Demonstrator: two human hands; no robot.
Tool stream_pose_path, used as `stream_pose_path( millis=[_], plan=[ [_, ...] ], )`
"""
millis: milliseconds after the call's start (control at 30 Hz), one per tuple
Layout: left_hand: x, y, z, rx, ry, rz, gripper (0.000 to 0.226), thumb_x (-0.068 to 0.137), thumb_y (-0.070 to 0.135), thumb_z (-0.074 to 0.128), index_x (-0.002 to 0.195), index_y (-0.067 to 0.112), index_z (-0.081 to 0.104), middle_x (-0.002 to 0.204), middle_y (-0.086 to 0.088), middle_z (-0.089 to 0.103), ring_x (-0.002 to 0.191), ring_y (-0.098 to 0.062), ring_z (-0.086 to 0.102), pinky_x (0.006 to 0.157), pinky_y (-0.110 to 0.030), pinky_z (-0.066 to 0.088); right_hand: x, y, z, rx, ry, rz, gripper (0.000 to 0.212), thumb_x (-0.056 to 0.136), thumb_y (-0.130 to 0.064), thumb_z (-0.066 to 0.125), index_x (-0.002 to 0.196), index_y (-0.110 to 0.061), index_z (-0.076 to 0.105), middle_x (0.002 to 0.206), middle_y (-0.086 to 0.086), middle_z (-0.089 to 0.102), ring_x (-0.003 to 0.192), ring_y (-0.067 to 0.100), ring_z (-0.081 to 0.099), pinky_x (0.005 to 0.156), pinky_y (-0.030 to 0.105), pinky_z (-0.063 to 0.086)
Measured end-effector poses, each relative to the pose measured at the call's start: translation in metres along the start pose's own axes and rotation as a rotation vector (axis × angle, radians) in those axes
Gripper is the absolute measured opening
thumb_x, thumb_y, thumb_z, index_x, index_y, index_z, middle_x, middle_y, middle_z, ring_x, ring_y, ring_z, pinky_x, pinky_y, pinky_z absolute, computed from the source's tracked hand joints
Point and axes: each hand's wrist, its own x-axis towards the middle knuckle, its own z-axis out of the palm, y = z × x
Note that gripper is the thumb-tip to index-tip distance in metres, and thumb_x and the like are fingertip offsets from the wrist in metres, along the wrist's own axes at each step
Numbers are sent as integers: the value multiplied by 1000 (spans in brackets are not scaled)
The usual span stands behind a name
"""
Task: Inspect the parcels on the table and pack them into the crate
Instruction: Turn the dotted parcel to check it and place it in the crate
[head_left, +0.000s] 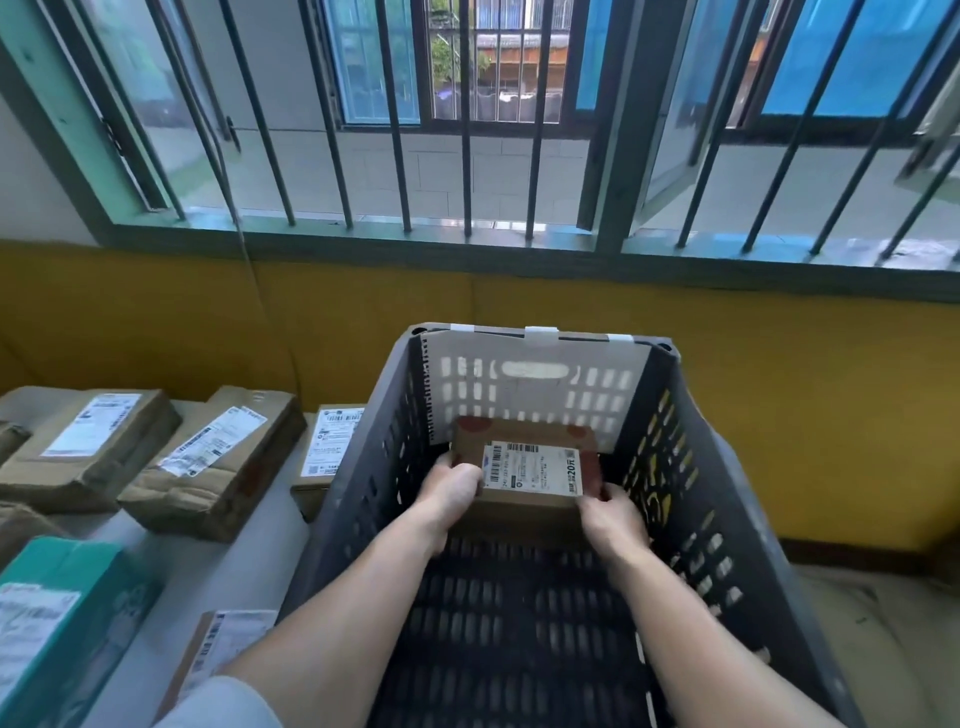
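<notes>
Box (524, 470) low inside crate (691, 467), near far wall, label up, long axis running left-right between both hands: left hand (449, 486) grips its left end, right hand (613, 514) its near-right corner, fingers curled on it, both equally near

Both arms are bare up to the elbow, left forearm (363, 597) and right forearm (691, 623) alike. The left hand (452, 493) and right hand (613, 519) are bare too. Pale grey cloth (223, 701) shows by the left elbow; sleeve or other garment, I can't tell.
</notes>
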Motion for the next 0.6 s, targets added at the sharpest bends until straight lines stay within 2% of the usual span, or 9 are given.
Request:
stream_pose_path(
  millis=[67,200,367,400,467,533,600],
  plan=[
    [2,0,1,-9,8,12,48,87,6,50,132,19,58,113,-8,71,104,-27,65,82,-32,54,0,-2,0,2,-6,-6,40,97,-33,60,134,-17,59,129,16,66,115,38,61,87,34,47],
    [-1,1,2,-12,59,26,44,88,7,53,130,18,58,111,-7,69,104,-28,65,93,-39,57,-6,-5,-3,-3,16,-7,47,96,-27,60,140,-12,53,135,17,62,121,39,59,100,41,49],
    [-16,15,3,-110,132,119,52,89,11,51,141,16,54,127,-11,65,115,-31,63,100,-48,54,-18,-28,-12,60,153,-114,47,96,-24,56,142,-17,54,142,11,57,127,34,55,104,41,46],
    [-20,20,2,-148,131,138,48,91,11,50,138,17,55,128,-12,64,114,-32,64,98,-50,55,-23,-37,-9,86,155,-155,45,97,-24,55,142,-18,55,143,9,57,127,31,55,101,37,46],
    [-27,30,-2,-245,117,172,29,94,11,50,120,20,60,118,-13,67,103,-32,69,87,-49,61,-36,-58,0,160,130,-244,43,98,-21,54,141,-19,56,142,5,57,125,25,55,99,33,45],
    [-32,40,-6,-346,66,198,18,96,12,51,107,24,60,106,-13,71,94,-30,72,75,-44,64,-49,-81,10,257,93,-313,39,98,-21,55,137,-21,59,137,2,61,121,21,58,101,38,50],
    [-38,49,-11,-418,0,218,18,96,13,53,108,24,62,101,-12,73,88,-28,73,70,-42,63,-62,-100,20,344,52,-346,31,98,-19,55,127,-24,64,127,1,67,112,20,64,99,43,54]
  ],
)
